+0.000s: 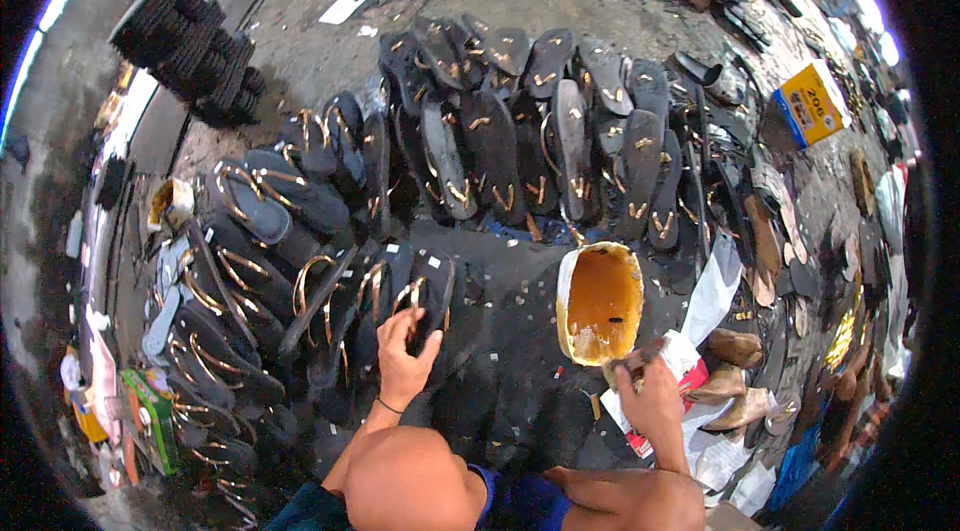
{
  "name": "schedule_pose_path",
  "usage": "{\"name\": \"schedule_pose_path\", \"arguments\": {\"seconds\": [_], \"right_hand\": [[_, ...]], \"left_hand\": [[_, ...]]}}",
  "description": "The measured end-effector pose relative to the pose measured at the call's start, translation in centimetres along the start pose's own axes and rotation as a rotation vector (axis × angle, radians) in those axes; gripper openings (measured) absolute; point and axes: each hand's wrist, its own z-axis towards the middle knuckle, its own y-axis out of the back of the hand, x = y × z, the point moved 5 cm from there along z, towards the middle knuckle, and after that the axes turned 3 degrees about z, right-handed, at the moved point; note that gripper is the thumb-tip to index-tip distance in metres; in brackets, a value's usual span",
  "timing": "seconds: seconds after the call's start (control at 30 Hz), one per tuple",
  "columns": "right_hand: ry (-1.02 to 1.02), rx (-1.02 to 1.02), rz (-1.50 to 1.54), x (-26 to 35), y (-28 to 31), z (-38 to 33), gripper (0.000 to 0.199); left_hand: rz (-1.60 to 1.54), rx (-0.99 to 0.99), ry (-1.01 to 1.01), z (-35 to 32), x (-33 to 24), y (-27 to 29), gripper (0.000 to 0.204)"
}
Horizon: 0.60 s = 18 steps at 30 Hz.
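Note:
My left hand (405,361) reaches over the near end of a dark sandal (432,286) with gold straps. Its thumb and fingers are apart, with nothing visible in them; whether the fingertips touch the sandal is unclear. To the right, my right hand (652,399) is closed beside the lower rim of a cut-open container (563,306) with amber-brown stuff inside. Something small and brownish shows at its fingertips, too indistinct to name. Under that hand lies a white and red packet (685,359). More gold-strapped sandals (255,276) crowd to the left of my left hand.
Rows of dark flip-flops (495,156) with gold trim stand across the far side. A stack of black soles (190,51) rises at the far left. A yellow box (812,106) lies at the right, with brown shoe lasts (735,349) nearer. My bent knees (415,481) occupy the near edge.

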Motion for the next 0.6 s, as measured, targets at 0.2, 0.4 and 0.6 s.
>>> {"name": "schedule_pose_path", "arguments": {"seconds": [0.2, 0.4, 0.6], "right_hand": [[0.046, 0.3, -0.12, -2.2, -1.1, -0.6, 0.022], [0.194, 0.109, 0.753, 5.1, 1.9, 1.7, 0.025], [0.957, -0.265, 0.604, 16.6, 1.1, 5.4, 0.032]], "left_hand": [[0.102, 0.346, -0.235, 6.2, -1.3, -3.1, 0.075], [-1.223, 0.602, 0.235, 9.4, -1.0, -2.5, 0.056], [-1.29, 0.491, 0.514, 8.0, -12.6, -0.3, 0.046]]}}
